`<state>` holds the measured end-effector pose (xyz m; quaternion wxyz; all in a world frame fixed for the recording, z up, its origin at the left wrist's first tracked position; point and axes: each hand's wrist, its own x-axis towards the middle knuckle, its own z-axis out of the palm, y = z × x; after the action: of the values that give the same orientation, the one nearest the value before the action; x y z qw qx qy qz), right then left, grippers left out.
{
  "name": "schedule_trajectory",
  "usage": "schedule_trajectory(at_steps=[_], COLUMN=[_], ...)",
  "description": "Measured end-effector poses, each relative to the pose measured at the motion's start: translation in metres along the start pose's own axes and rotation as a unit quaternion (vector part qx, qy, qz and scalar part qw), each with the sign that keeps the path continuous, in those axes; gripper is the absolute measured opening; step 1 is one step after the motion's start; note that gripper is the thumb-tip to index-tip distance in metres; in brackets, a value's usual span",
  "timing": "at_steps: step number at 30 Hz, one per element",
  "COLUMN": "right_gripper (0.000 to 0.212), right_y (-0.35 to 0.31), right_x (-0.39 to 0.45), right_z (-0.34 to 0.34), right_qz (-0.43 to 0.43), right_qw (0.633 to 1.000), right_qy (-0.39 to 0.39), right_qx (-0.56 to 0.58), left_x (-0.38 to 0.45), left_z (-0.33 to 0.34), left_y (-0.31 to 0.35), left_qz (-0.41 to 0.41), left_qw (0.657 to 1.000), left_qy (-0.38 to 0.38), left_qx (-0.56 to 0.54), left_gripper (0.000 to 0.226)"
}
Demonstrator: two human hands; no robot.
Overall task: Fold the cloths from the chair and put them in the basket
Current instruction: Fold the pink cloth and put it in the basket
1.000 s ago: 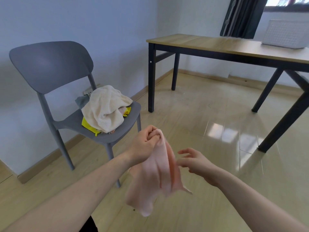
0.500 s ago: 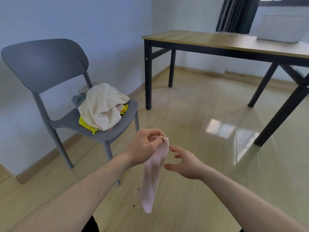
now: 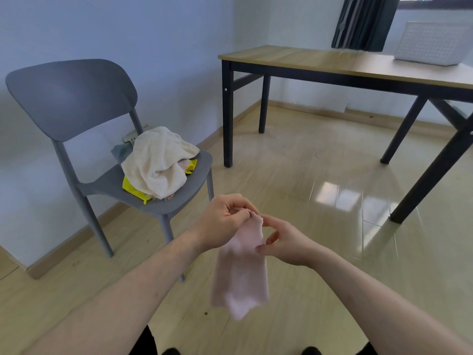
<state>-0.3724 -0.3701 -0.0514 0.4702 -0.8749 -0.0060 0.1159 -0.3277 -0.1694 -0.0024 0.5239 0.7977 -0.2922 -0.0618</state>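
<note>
Between the grey chair [image 3: 76, 103] and the black-legged table [image 3: 332, 62], a broad stretch of glossy floor [image 3: 320, 175] was left open, bounded by the wall skirting at the left and the table legs at the right. A white basket [image 3: 432, 44] was set at the table's far right end. Cream [image 3: 156, 160], yellow [image 3: 133, 189] and grey [image 3: 121, 152] cloths were heaped on the seat. In front, a pink cloth [image 3: 240, 272] was pinched at its top corner by the curled left hand [image 3: 225, 221] and hung limp; its right edge was touched by the right hand [image 3: 286, 242], whose fingers were loosely curved around it.
</note>
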Motion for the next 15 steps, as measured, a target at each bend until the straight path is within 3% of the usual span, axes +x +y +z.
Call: schedule_trajectory(at_steps=[4,8,15], right_gripper=[0.012,0.038,0.016], right_y=[0.001,0.011,0.043], right_x=[0.003,0.007,0.008], right_z=[0.007,0.003,-0.018], right_qz=[0.018,0.069,0.182], right_qw=[0.998,0.991,0.973], right_qy=[-0.040,-0.017,-0.027], right_qx=[-0.035,-0.111,-0.135], left_x=[0.000,0.002,0.014], left_z=[-0.005,-0.011,-0.018], left_y=[-0.003,-0.015,-0.055], left_qz=[-0.010,-0.037,-0.059], left_qw=[1.000,0.998,0.982], left_qy=[-0.012,0.015,0.043], left_qx=[0.012,0.049,0.172], left_gripper=[0.032,0.032,0.024])
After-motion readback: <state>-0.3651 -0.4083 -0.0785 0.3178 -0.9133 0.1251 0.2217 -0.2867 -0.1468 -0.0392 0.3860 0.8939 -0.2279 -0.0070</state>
